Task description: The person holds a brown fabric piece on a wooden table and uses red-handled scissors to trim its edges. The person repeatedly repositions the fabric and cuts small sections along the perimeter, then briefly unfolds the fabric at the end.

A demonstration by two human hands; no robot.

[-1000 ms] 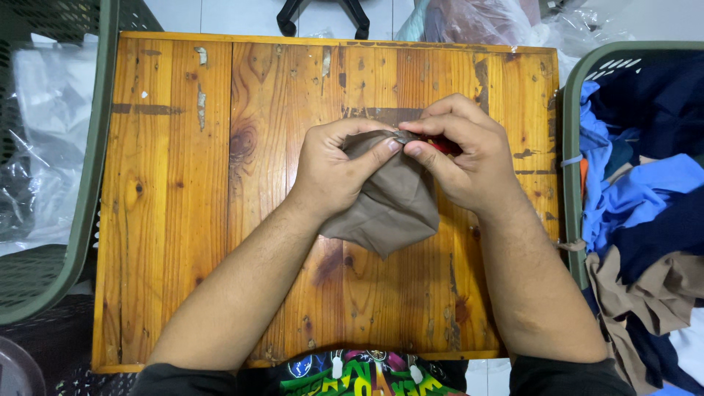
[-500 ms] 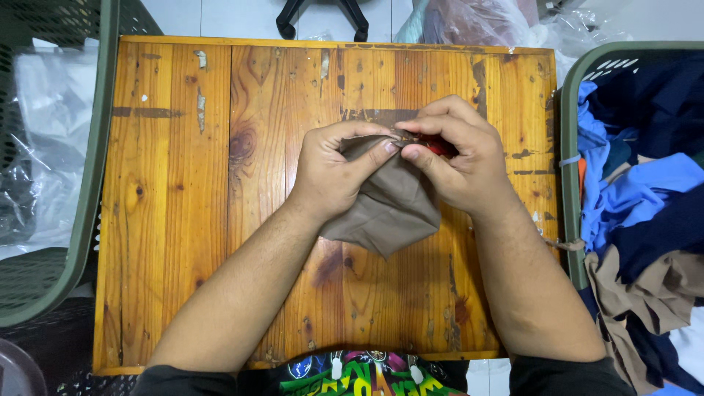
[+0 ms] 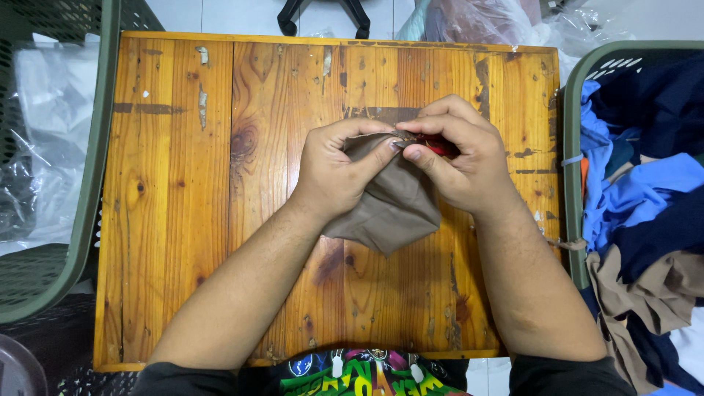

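Centrally, left hand (image 3: 334, 172) and right hand (image 3: 458, 161) pinching brown cloth (image 3: 392, 209), table (image 3: 183, 220) edges distant

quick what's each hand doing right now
Left hand: closed, pinching the brown cloth.
Right hand: closed on the same cloth's top edge, with a small red object in its fingers.

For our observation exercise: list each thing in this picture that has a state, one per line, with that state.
brown cloth: bunched, pinched at its top edge by both hands
left hand: gripping the cloth
right hand: gripping the cloth and a small red item
right basket: full of mixed clothes
wooden table: scuffed, stained
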